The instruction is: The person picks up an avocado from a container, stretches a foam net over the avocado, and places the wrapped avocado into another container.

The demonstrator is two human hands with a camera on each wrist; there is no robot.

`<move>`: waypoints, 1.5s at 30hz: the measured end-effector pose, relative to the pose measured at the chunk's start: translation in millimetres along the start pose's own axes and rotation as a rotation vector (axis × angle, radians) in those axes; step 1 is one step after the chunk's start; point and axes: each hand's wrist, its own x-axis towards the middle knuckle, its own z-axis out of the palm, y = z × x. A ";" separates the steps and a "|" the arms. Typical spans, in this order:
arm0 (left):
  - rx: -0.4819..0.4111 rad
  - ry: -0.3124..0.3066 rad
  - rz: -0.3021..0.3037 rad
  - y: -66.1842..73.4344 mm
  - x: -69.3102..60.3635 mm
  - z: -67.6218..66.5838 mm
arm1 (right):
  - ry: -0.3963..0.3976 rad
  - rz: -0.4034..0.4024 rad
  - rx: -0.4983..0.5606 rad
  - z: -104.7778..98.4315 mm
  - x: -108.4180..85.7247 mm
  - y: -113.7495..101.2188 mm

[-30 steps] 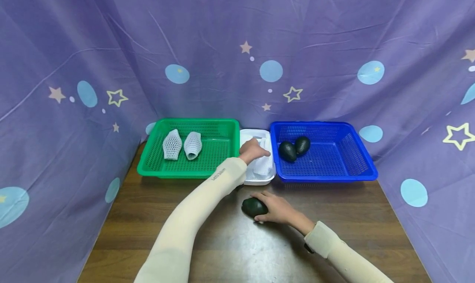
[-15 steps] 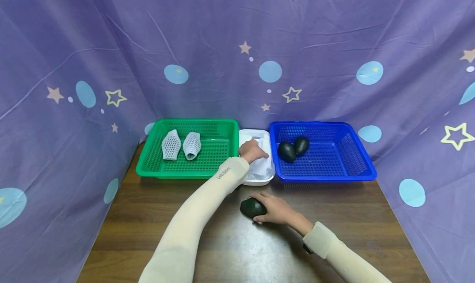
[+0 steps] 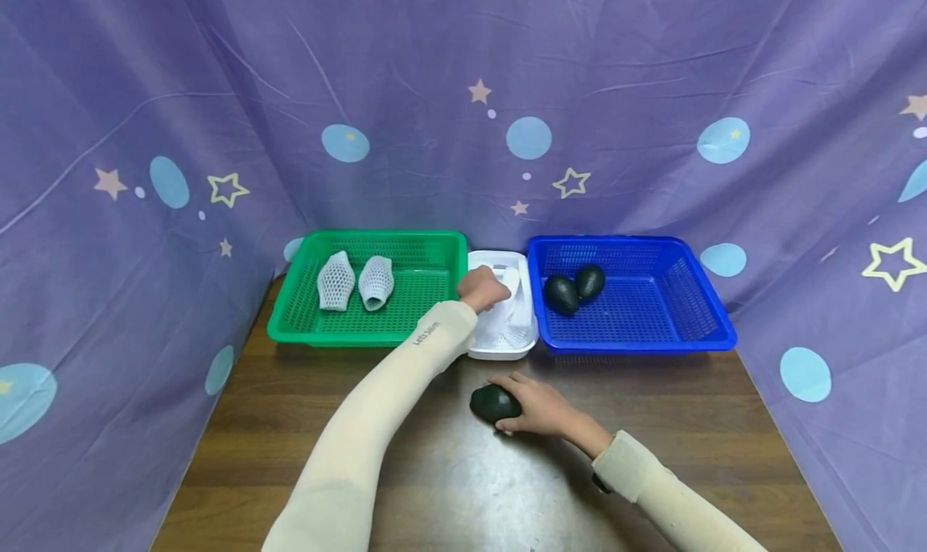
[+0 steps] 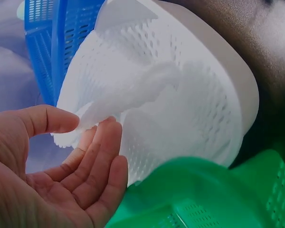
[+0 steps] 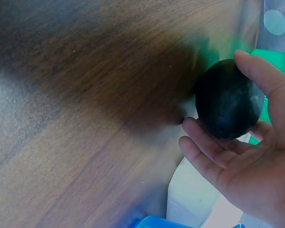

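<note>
My left hand [image 3: 484, 289] is over the white basket [image 4: 247, 90] between the two coloured baskets. In the left wrist view, its thumb and fingertips pinch one end of a white foam net sleeve [image 4: 137, 90]; other white netting beneath it blurs into the basket. My right hand [image 3: 539, 407] grips a dark green avocado [image 3: 495, 404] at the tabletop, just in front of the white basket. Seen from the right wrist, the thumb lies on one side of that avocado and the fingers curl under the other.
At the left stands a green basket [image 3: 376, 339] with two net-covered fruits [image 3: 336, 282] in it. The blue basket [image 3: 637, 346] on the right holds two bare avocados [image 3: 561, 294]. A purple curtain [image 3: 434, 69] hangs behind the wooden table [image 3: 290, 439].
My left hand has shifted slightly left within the white basket, uncovering more of the white netting. The right hand and its avocado have stayed in place.
</note>
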 end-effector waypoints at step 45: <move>-0.733 -0.116 0.099 -90.3 -69.0 -44.7 | 0.048 -0.006 0.010 -1.1 -1.2 -2.2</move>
